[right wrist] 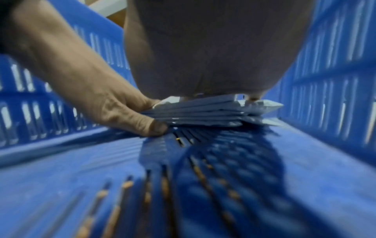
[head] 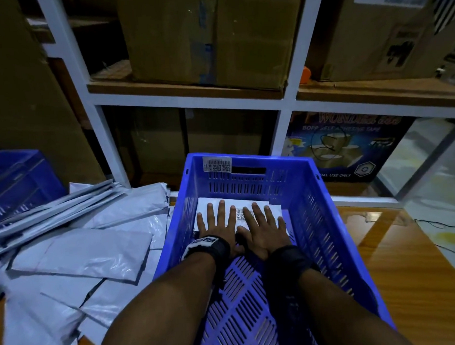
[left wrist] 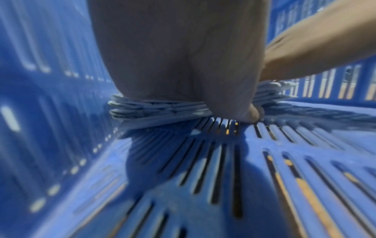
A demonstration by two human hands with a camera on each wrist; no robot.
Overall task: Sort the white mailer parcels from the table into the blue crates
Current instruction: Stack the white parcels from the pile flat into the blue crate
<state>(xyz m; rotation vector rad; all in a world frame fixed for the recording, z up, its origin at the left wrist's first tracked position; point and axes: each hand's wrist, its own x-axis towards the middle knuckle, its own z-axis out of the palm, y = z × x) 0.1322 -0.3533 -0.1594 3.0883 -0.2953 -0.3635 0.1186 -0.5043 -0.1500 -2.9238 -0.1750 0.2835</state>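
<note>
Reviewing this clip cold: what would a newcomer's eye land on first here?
First, the two hands, left hand and right hand, pressed flat, fingers spread, on a stack of white parcels at the far end of the blue crate in the middle of the view. Next, the loose heap of white mailers on the table to the crate's left, with cardboard boxes on the shelves behind.
</note>
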